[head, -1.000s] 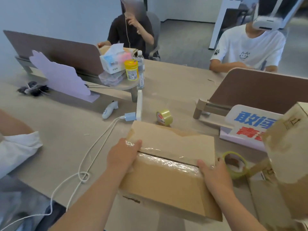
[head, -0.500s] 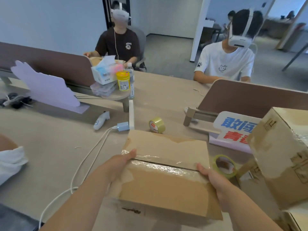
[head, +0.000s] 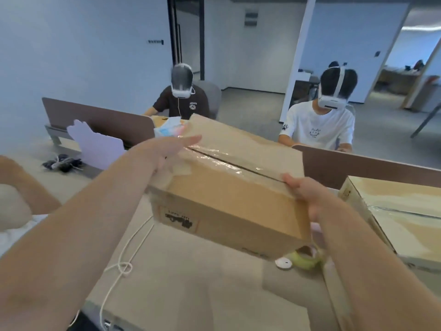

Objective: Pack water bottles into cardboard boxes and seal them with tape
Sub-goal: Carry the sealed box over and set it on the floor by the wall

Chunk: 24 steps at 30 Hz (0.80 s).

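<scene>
a taped box (head: pixel 229 187), lifted clear of the table (head: pixel 191 283) and tilted. left hand (head: pixel 167 151) flat against its left end, right hand (head: pixel 307 199) gripping its right end. below the box: cable (head: pixel 124 266), tape roll (head: pixel 305 259). right of it: second box (head: pixel 393 211). beyond it: two seated people in headsets.

Brown cardboard box (head: pixel 229 199) (black print on its side), glossy clear tape (head: pixel 229 161), yellow-green tape roll (head: pixel 305 260), white cable (head: pixel 124 266).
</scene>
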Each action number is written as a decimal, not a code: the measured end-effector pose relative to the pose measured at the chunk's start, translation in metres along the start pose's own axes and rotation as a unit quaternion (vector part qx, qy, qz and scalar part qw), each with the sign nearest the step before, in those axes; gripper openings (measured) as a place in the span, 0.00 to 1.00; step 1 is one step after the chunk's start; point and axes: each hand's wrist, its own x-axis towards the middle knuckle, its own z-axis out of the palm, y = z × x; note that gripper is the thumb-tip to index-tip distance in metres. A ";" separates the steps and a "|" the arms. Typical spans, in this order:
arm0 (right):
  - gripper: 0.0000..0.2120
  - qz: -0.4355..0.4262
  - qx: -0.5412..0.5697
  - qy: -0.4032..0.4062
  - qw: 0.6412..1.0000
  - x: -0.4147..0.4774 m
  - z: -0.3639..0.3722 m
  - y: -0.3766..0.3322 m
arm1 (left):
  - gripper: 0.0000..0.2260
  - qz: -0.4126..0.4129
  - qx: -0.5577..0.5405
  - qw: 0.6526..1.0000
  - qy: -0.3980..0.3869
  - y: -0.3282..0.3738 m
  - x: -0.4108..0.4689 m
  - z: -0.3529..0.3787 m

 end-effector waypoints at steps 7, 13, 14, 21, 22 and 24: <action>0.25 -0.127 0.007 0.063 0.990 -0.114 -0.128 -0.101 | 0.26 0.142 0.031 0.985 -0.094 0.141 -0.107 0.062; 0.31 -0.161 0.059 0.204 0.964 -0.227 -0.303 -0.087 | 0.15 0.210 0.044 0.953 -0.212 0.214 -0.192 0.215; 0.26 -0.169 0.078 0.227 0.956 -0.249 -0.334 -0.074 | 0.15 0.218 0.049 0.946 -0.237 0.222 -0.210 0.248; 0.12 -0.151 0.216 0.386 0.884 -0.408 -0.501 0.067 | 0.13 0.314 0.075 0.841 -0.434 0.231 -0.333 0.491; 0.10 -0.145 0.233 0.408 0.870 -0.428 -0.518 0.088 | 0.13 0.312 0.071 0.825 -0.466 0.225 -0.347 0.526; 0.09 -0.124 0.260 0.459 0.840 -0.470 -0.547 0.134 | 0.23 0.268 0.116 0.786 -0.544 0.210 -0.386 0.588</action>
